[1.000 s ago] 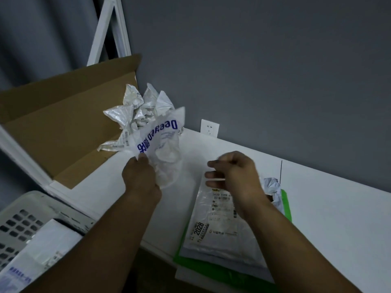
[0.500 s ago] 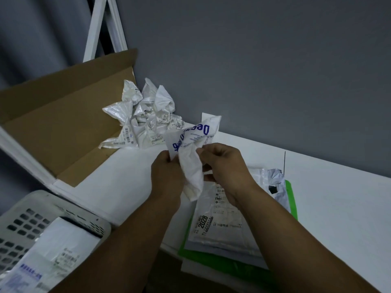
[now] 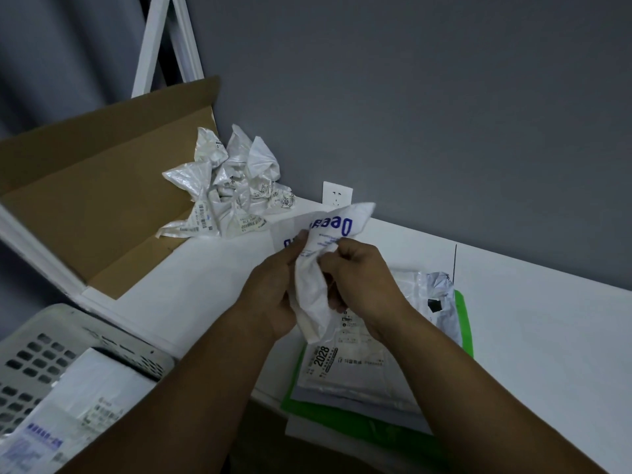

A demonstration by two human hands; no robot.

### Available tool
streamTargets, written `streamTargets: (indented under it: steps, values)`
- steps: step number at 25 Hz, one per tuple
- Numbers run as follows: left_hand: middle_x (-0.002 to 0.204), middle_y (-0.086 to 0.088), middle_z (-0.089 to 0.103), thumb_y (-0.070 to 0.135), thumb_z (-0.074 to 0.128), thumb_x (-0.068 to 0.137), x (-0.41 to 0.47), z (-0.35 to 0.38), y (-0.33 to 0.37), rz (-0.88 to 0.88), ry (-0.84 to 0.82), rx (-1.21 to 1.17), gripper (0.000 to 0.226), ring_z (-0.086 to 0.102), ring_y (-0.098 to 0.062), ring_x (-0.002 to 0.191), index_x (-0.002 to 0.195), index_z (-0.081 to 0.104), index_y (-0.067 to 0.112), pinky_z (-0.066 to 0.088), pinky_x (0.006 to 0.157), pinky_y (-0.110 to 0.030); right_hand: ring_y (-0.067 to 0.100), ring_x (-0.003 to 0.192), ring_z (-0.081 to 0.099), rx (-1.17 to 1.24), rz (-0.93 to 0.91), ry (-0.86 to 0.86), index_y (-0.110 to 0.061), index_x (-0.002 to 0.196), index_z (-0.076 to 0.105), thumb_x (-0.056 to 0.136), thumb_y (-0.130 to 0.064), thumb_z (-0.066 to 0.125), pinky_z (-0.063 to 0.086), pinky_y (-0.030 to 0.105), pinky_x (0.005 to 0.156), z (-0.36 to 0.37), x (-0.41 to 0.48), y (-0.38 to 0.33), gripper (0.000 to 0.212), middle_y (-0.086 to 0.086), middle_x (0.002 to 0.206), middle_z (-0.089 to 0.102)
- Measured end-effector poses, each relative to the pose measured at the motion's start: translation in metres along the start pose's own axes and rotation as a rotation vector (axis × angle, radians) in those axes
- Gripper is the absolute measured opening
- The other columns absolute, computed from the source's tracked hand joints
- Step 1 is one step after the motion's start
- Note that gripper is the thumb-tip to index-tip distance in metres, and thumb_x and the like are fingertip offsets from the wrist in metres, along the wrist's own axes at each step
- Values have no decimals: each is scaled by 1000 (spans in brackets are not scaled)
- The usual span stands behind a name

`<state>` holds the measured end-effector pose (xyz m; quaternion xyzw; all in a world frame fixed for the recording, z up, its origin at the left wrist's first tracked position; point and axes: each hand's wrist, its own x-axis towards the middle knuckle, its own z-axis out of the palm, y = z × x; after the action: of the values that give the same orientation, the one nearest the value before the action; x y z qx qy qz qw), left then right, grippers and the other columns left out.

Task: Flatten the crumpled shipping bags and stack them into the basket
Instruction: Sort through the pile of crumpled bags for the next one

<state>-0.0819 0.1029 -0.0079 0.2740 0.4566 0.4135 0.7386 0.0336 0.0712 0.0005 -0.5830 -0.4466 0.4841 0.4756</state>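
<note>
Both hands grip one crumpled bag [image 3: 309, 295] above the white table [image 3: 530, 336]

My left hand [image 3: 273, 289] pinches the bag's upper edge and my right hand [image 3: 362, 278] curls its fingers round the creased middle; the bag is thin white plastic film with large blue letters, folded and not fully readable. A pile of crumpled bags [image 3: 232, 193], glossy white with small barcode labels, lies on the table's far side against the brown cardboard box [image 3: 102, 200]. Under my hands lies a flat stack of bags [image 3: 359, 367], its top label reading "2028", on a green bag [image 3: 342, 419]. The white perforated plastic basket [image 3: 41, 354], lower left, holds a flat labelled bag [image 3: 85, 398]
</note>
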Motion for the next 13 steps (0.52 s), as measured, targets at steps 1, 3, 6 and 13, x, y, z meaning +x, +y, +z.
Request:
streamTargets:
  steps: [1,3,6,13]
  values:
    - [107,-11,72,31,56,98,4,-2,-2,29,52,-46,29,68,-22,84,111,66,7,56,72,-34,16,40,45,11,9,8,0,80,61,98,-10,56,37,24,41,-2,-1,-2,21,14,62,56]
    - [114,-15,71,31,68,91,13,-10,-5,88,187,-90,32,69,-27,96,114,69,7,59,81,-38,17,41,39,29,18,40,-5,74,56,93,-4,54,34,23,42,-10,-1,-6,19,13,61,49]
    - [115,-7,71,42,77,81,24,-26,-2,157,346,-157,34,68,-25,100,103,68,18,53,96,-43,16,43,32,28,18,148,-3,70,50,84,3,52,30,19,41,-25,1,-7,16,12,65,39]
    - [93,4,69,27,75,87,17,-15,0,315,444,-3,21,65,-12,84,102,67,15,54,77,-30,25,79,62,72,58,110,4,92,62,71,-27,59,58,45,69,-46,6,-4,37,10,88,65]
